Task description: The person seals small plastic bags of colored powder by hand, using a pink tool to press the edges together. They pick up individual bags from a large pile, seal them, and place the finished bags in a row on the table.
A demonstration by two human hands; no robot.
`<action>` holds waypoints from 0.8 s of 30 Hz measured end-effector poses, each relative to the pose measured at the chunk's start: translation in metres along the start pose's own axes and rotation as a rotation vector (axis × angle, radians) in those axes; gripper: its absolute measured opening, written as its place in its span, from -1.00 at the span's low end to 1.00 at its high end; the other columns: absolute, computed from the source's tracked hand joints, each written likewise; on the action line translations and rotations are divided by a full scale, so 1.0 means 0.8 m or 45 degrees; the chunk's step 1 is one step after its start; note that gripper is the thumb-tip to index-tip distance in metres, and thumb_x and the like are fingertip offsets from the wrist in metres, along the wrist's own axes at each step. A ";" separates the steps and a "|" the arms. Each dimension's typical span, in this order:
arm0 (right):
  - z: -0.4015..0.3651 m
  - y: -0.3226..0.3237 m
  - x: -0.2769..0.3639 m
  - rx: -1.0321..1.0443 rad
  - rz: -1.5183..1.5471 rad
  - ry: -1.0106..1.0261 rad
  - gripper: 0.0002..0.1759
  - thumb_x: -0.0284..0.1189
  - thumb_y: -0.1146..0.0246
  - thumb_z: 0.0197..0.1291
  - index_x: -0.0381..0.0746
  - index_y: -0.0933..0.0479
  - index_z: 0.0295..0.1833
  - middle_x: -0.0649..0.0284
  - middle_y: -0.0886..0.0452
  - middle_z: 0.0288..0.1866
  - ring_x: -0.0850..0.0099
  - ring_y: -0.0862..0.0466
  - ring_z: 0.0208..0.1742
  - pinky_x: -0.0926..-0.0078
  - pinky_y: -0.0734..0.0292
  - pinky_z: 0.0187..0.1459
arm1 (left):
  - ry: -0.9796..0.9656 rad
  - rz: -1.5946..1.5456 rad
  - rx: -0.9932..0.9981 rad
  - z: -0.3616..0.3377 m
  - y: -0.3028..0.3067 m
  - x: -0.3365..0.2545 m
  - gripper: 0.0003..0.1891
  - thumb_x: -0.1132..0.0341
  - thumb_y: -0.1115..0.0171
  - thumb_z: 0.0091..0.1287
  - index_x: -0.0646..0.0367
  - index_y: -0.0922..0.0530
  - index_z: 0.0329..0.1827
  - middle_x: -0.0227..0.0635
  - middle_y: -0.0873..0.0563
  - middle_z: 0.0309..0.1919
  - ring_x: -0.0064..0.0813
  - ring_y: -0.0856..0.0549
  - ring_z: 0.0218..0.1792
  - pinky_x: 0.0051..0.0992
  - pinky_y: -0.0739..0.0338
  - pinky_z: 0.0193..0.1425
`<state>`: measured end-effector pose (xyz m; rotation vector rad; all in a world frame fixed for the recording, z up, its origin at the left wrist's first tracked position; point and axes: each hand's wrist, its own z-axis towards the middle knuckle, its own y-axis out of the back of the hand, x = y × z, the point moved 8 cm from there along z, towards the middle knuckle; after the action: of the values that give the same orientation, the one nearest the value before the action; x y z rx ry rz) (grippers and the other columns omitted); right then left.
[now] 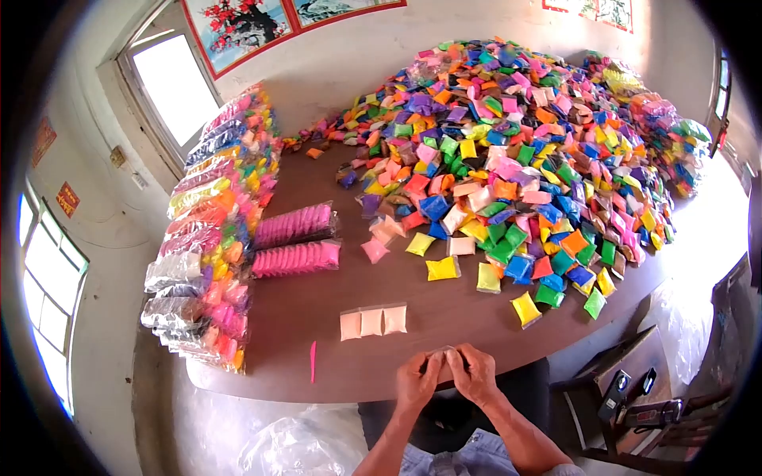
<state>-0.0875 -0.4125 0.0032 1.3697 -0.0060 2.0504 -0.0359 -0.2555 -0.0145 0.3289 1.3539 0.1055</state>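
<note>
My left hand point(420, 378) and my right hand point(471, 373) meet at the table's front edge, fingers pinched together. What lies between the fingertips is too small to make out. Up and to the left of them, three peach packets point(372, 322) lie side by side in a row on the brown table point(290, 317). A thin pink strip point(313, 362) rests farther left, near the front edge. Beyond the hands, a yellow packet point(525, 309) sits at the near edge of a large heap of colourful packets point(508, 166).
Rows of bagged packets point(214, 206) line the table's left side, with two pink rows point(296, 259) beside them. Clear plastic point(302, 444) lies below the front edge. At the right, a wooden stool point(627, 389) holds small dark devices point(614, 397).
</note>
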 end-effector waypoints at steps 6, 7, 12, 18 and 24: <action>-0.007 0.005 -0.017 -0.036 0.049 -0.125 -0.72 -0.27 -0.28 0.60 -0.27 -0.68 -0.10 0.06 -0.79 -0.29 0.18 -0.83 -0.34 0.34 -0.73 -0.31 | 0.151 -0.030 0.194 -0.002 -0.009 -0.002 -0.72 0.21 -0.39 0.57 0.32 -0.74 -0.12 -0.04 -0.77 -0.36 -0.47 -0.71 -0.33 -0.35 -0.64 -0.17; -0.006 0.004 -0.016 -0.039 0.073 -0.134 -0.76 -0.31 -0.31 0.57 -0.27 -0.69 -0.09 0.03 -0.79 -0.29 0.15 -0.84 -0.32 0.32 -0.73 -0.30 | 0.157 -0.029 0.207 -0.001 -0.010 -0.001 -0.72 0.21 -0.39 0.57 0.32 -0.74 -0.12 -0.04 -0.77 -0.36 -0.47 -0.71 -0.33 -0.35 -0.64 -0.17; -0.004 0.000 -0.013 0.005 0.029 -0.139 -0.81 -0.35 -0.34 0.54 -0.27 -0.70 -0.08 -0.01 -0.80 -0.27 0.07 -0.85 -0.30 0.28 -0.74 -0.27 | 0.051 0.130 0.108 0.005 -0.002 -0.008 -0.68 0.21 -0.38 0.56 0.36 -0.69 -0.21 0.01 -0.67 -0.47 -0.48 -0.63 -0.43 -0.31 -0.58 -0.26; -0.004 0.003 -0.014 -0.052 0.077 -0.092 -0.76 -0.33 -0.27 0.64 -0.29 -0.63 -0.10 0.02 -0.71 -0.36 0.16 -0.79 -0.38 0.31 -0.64 -0.35 | 0.029 0.086 0.092 0.004 -0.004 -0.008 -0.70 0.26 -0.39 0.55 0.36 -0.66 -0.26 -0.13 -0.66 -0.52 -0.48 -0.61 -0.45 -0.34 -0.55 -0.31; -0.001 0.005 -0.005 -0.044 0.043 -0.091 -0.81 -0.36 -0.28 0.60 -0.26 -0.64 -0.08 0.03 -0.72 -0.28 0.07 -0.79 -0.32 0.26 -0.67 -0.31 | -0.170 0.162 0.103 0.006 -0.004 -0.026 -0.73 0.30 -0.36 0.56 0.34 -0.61 -0.27 -0.10 -0.61 -0.50 -0.38 -0.57 -0.48 -0.29 -0.52 -0.32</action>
<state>-0.0894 -0.4175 0.0007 1.4294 -0.0953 2.0186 -0.0363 -0.2647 0.0048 0.4823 1.2069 0.1326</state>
